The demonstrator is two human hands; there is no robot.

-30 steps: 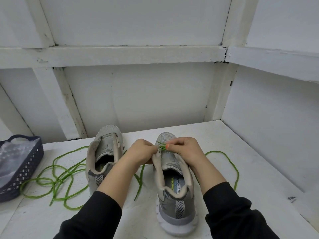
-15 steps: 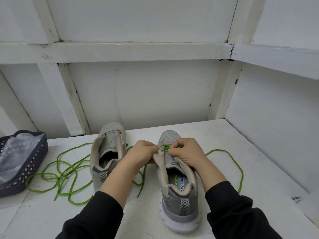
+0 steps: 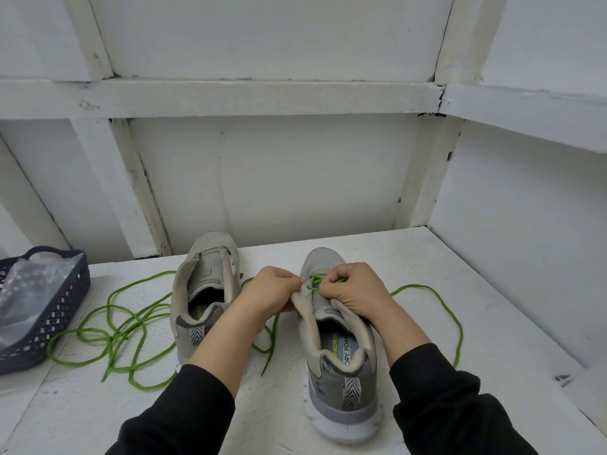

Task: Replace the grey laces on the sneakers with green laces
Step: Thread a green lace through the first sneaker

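Note:
Two grey sneakers stand on the white table, heels toward me. The right sneaker (image 3: 340, 362) has a green lace (image 3: 317, 278) crossing its lowest eyelets near the toe. My left hand (image 3: 274, 289) pinches the left eyelet flap of that shoe. My right hand (image 3: 353, 289) pinches the green lace at the right side of the tongue; its free end (image 3: 453, 310) loops away to the right. The left sneaker (image 3: 205, 290) stands unlaced, and a second green lace (image 3: 111, 333) lies tangled to its left.
A dark blue plastic basket (image 3: 49, 323) holding a clear plastic bag sits at the table's left edge. White panelled walls close in behind and on the right. The table (image 3: 492, 339) extends to the right of the shoes.
The view has tilted slightly. Both hands stay at the toe end of the right sneaker, working the green lace at the lowest eyelets; the shoes have not moved.

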